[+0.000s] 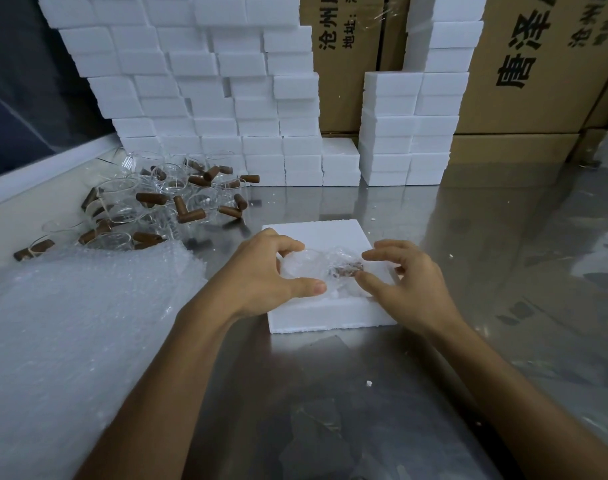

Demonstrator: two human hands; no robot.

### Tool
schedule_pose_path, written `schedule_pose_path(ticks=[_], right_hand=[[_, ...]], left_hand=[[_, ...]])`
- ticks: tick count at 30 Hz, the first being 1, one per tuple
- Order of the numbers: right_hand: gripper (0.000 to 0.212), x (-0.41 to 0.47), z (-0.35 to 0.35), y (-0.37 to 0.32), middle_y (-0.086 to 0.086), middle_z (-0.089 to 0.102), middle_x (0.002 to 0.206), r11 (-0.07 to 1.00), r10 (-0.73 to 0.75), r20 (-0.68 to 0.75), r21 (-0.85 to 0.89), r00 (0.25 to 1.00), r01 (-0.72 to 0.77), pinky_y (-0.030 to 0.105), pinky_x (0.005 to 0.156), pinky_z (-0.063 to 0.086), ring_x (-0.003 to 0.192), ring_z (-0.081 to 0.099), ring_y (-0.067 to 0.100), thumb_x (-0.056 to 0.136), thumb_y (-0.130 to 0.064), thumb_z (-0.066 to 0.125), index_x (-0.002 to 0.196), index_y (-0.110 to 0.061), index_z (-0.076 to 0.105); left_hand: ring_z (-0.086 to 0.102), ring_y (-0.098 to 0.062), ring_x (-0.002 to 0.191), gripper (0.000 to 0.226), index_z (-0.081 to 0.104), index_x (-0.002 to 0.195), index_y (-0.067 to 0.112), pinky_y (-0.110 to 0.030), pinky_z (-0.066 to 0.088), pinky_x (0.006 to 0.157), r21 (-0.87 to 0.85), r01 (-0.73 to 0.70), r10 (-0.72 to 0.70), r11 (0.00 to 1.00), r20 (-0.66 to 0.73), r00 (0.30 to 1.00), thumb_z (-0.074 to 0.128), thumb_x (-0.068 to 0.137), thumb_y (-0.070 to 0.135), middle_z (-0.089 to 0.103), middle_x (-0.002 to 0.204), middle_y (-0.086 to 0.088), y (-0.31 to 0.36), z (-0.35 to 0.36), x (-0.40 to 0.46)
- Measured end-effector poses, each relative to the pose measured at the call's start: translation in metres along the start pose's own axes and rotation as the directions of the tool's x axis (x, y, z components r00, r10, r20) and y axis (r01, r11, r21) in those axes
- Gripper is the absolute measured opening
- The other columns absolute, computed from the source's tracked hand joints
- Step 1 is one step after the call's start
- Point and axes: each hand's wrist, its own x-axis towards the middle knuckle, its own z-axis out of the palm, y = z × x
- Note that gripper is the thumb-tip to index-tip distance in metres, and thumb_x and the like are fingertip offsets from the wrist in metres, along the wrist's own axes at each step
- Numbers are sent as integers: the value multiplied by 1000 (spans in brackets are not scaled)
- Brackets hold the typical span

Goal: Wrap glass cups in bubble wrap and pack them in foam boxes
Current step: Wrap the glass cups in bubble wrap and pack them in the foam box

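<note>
A glass cup wrapped in bubble wrap (pixel 325 268), its brown handle showing through the plastic, lies in the hollow of an open white foam box (pixel 330 315) at the middle of the steel table. My left hand (pixel 261 271) grips the cup's rounded left end between thumb and fingers. On the handle end, my right hand (pixel 406 275) pinches the wrap with its fingertips. A heap of bare glass cups with brown wooden handles (pixel 164 202) sits at the back left. A pile of bubble wrap sheets (pixel 80 306) lies at the left.
Stacked white foam boxes (pixel 198 81) form a wall at the back, with a lower stack (pixel 410 133) to the right. Printed cardboard cartons (pixel 538 64) stand behind them. The steel table (pixel 468 237) carries small foam crumbs and a loose plastic scrap (pixel 316 420) near me.
</note>
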Motion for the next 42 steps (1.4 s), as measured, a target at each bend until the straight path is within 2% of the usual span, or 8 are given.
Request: schedule_pose_path(ticks=[7,16,25,29,33,37,40,42], right_hand=[[10,-3,-3,-3,-12,59,129,998,42,58,52,997,-45,23,90,37,111,54,6,86,-31,71,77,-34,73],[9,0,-4,1,-13,58,129,999,46,75,15,996,-47,16,83,36,107,53,5,86,-27,70,84,-22,78],[9,-1,-3,-2,-13,61,125,993,77,41,86,996,-80,20,84,40,111,58,7,85,-27,72,84,-25,80],[26,2,-3,-2,-6,68,121,964,136,-4,230,991,-132,28,93,51,112,62,12,88,-28,70,112,-21,74],[39,4,-5,1,-8,65,118,907,195,11,378,981,-185,28,94,45,108,60,2,94,-37,64,132,-27,57],[49,8,-1,6,-35,48,104,897,197,133,376,971,-233,20,89,35,96,48,-19,98,-49,53,144,-34,45],[54,12,4,7,-27,51,118,886,199,162,392,967,-248,17,88,33,105,50,-9,99,-51,50,148,-30,43],[56,13,5,6,-19,50,129,887,202,167,387,965,-252,20,91,33,115,48,0,98,-51,51,148,-26,44]], left_hand=[[53,4,97,77,61,131,28,-22,42,79,-26,7,-6,1000,12,1000,87,62,50,54,120,14,-3,-1,1],[52,1,99,95,60,133,28,-24,43,82,-32,-10,11,999,48,999,71,47,67,52,118,15,-1,-3,-1],[52,2,103,77,58,133,32,-20,42,79,-12,-44,44,999,10,999,82,64,57,54,121,15,-6,-1,-1],[55,-2,97,76,60,122,43,-18,43,72,-124,-31,25,992,-56,998,74,56,78,53,110,17,-7,-4,-1],[55,-9,96,59,61,112,33,-27,46,81,-217,23,-95,976,-325,941,57,70,74,53,110,8,-11,1,7],[56,-13,103,52,55,115,35,-36,41,84,-403,185,-286,896,-208,935,40,85,75,60,116,8,-18,9,11],[60,-14,104,42,60,92,40,-39,43,93,-515,194,-297,835,-125,947,32,92,71,67,104,12,-19,13,9],[56,-15,119,57,62,111,42,-45,37,107,-515,213,-304,831,-98,948,29,83,78,64,122,12,-19,16,7]])
